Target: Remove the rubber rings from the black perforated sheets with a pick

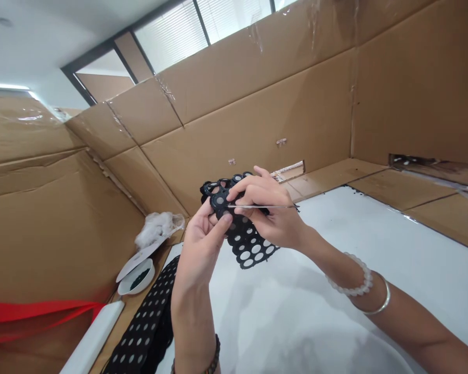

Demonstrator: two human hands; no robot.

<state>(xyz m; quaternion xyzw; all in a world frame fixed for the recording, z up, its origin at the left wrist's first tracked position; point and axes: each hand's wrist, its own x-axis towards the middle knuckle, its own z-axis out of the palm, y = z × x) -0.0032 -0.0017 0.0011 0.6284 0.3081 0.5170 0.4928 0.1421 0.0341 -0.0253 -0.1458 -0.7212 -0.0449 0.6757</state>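
Note:
A strip of black fabric with rows of round holes (239, 236) is held up over the white table. My left hand (205, 228) pinches its upper edge between thumb and fingers. From the right, my right hand (267, 205) grips a long thin needle (253, 206) lying nearly level across the fabric. The needle's left end meets the black cloth near my left fingertips; whether it has gone through cannot be made out. Some of the fabric's top is gathered in rings behind my fingers and partly hidden by them.
Another length of black holed fabric (140, 322) lies along the table's left side. Beyond it are a white bowl of small dark pieces (150, 280), a clear plastic bag with white stuff (158, 228) and a white bar (93, 337). Cardboard walls (226, 124) surround the white tabletop (335, 223).

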